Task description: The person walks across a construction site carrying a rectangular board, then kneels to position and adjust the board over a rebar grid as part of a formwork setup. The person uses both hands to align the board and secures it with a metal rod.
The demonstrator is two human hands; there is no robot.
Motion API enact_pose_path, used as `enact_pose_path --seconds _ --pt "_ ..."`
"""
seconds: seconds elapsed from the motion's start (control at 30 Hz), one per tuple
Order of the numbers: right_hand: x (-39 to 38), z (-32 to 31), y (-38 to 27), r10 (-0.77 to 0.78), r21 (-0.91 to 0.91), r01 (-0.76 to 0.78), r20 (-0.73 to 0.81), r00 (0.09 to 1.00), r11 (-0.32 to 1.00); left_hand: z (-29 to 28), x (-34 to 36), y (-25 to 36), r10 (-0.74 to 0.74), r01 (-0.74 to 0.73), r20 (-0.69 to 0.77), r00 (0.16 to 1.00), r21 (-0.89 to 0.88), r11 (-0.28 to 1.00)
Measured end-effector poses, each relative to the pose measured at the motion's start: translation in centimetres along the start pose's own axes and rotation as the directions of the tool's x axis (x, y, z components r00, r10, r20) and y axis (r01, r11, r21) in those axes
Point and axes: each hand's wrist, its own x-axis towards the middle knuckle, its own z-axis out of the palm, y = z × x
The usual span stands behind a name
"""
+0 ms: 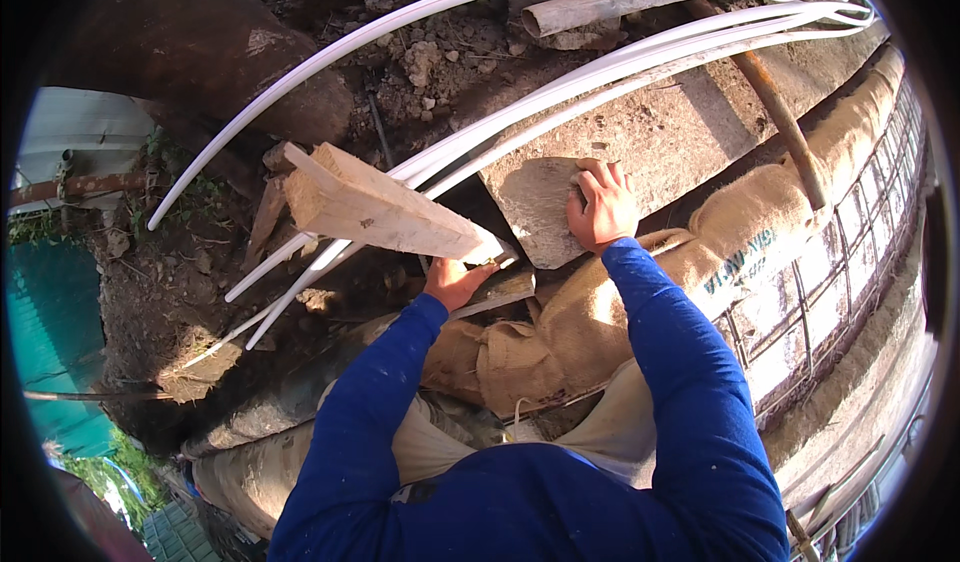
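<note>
My left hand (458,282) is closed at the lower end of a thick, pale wooden post (385,207), with part of its fingers hidden against the wood. The post leans up and to the left, its rough-cut end towards me. Beneath that hand lies a short wooden plank (497,295). My right hand (606,207) rests on a wide, dirt-stained board (535,202), fingers apart and slightly bent, holding nothing. Just below it, filled burlap sandbags (560,337) run in a row along the near side of the board.
Several white plastic pipes (490,137) cross above my hands. A rusty metal bar (780,127) slants down onto the sandbags. Wire mesh (815,292) covers the slope at right. Loose soil (425,72) and a bamboo pole (600,7) lie beyond; green sheeting (55,322) hangs at left.
</note>
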Motion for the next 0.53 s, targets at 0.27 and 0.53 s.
enact_pose_path --seconds 0.27,0.53 --pt "0.2 -0.3 -0.5 -0.007 0.020 0.007 -0.013 1.000 1.000 1.2 0.9 -0.6 0.057 -0.061 0.041 0.998 0.106 0.992" --pt "0.4 -0.4 -0.7 -0.018 0.020 0.018 -0.033 0.999 1.000 2.4 0.4 -3.3 0.542 -0.459 -0.001 0.840 0.532 0.712"
